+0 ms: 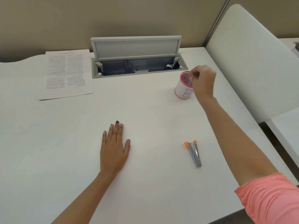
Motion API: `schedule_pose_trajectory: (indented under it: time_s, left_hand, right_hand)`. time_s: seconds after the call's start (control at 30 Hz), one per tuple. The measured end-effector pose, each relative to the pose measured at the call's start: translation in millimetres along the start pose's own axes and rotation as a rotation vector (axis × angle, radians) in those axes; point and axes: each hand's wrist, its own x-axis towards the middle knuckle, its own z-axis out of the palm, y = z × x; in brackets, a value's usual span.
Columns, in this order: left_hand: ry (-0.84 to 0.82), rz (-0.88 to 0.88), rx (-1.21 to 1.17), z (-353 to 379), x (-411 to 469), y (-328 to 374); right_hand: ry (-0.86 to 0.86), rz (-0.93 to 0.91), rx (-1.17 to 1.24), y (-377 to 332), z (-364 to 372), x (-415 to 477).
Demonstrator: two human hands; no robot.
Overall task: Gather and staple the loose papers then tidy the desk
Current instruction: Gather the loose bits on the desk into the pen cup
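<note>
Seemingly papers (68,73) are stacked; stapler (194,153) lies loose. Left hand (114,149) flat w/ released fingers; right hand (203,82) pinched over pink cup (182,88), contents hidden.

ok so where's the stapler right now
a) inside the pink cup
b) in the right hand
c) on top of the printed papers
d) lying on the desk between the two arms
d: the stapler lies alone on the desk, with the left hand flat to one side and the right hand up at the pink cup, far from the papers.
</note>
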Motion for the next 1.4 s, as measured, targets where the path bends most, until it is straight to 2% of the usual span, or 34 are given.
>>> schedule_pose_trajectory:
  time_s: [0.1,0.2,0.3,0.37,0.57,0.83,1.03,1.17,1.3,1.33,1.4]
  left_hand:
    - [0.002,-0.002,0.0,-0.9,-0.2,0.5]
    - [0.004,-0.001,-0.005,-1.5,-0.2,1.3]
    - [0.006,-0.001,-0.006,-1.6,-0.1,1.6]
    - [0.005,-0.001,-0.003,-0.9,-0.1,1.0]
    - [-0.004,0.001,0.014,1.3,0.7,-1.1]
    - [0.006,0.004,0.01,0.3,0.4,0.0]
    - [0.008,0.006,0.012,-0.4,0.2,1.0]
    - [0.006,0.001,0.019,-0.6,0.5,1.1]
    - [0.004,0.001,0.012,-0.7,0.3,1.2]
    - [0.003,0.001,0.009,-0.9,0.2,1.3]
    - [0.005,0.001,0.009,-1.3,0.2,1.4]
  right_hand:
    - [-0.124,-0.028,0.146,-13.6,2.9,-56.9]
    - [-0.372,-0.025,0.237,-20.9,8.3,-123.0]
    - [-0.575,0.049,0.233,-23.2,11.1,-179.8]
    - [-0.64,0.116,0.211,-25.5,9.7,-206.4]
    - [-0.659,0.159,0.137,-36.7,6.0,-228.8]
    - [-0.695,0.025,-0.111,-53.2,9.6,-233.6]
    - [-0.809,0.004,-0.326,-66.0,22.0,-226.2]
    - [-0.849,0.024,-0.387,-68.8,25.3,-226.1]
    - [-0.815,0.071,-0.283,-62.8,23.6,-228.6]
    - [-0.781,0.12,-0.178,-58.6,22.2,-228.1]
    - [-0.7,0.349,0.101,-51.7,14.1,-224.2]
